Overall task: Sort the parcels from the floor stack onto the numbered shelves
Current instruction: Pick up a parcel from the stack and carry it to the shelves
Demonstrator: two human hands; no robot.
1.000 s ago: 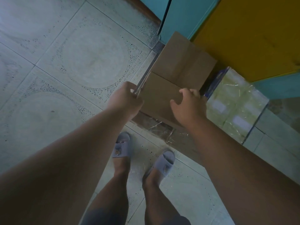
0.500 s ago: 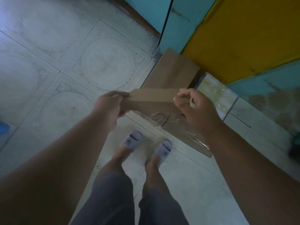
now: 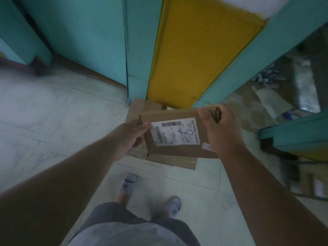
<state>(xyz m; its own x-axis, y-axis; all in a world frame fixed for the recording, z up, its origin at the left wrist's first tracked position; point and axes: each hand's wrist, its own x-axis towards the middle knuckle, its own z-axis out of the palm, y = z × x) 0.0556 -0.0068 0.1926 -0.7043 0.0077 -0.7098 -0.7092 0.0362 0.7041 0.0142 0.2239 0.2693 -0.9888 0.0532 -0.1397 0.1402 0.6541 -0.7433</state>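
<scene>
Two hands hold one flat cardboard parcel up in front of the person, above the floor. On the left side, pale floor tiles run up to a teal wall, and motion blur smears the far left edge, so a dark shape at the wall's foot cannot be made out. The left hand grips the parcel's left edge, thumb on top by the label; its fingers are tucked under the box and hidden. A white label faces up, with barcodes and a looping pen mark, but the print is too blurred to read. Behind and beneath the parcel, more brown cardboard lies on the floor against a yellow panel, mostly covered by the held box. The right hand clamps the parcel's right end, fingers curled over the top corner; a thin dark item lies along those fingers, too blurred to say what it is. Below, two feet in pale sandals stand on the tiles, the right one partly cut off by dark shorts. At the far right, a teal shelf edge and cluttered goods dissolve into blur.
</scene>
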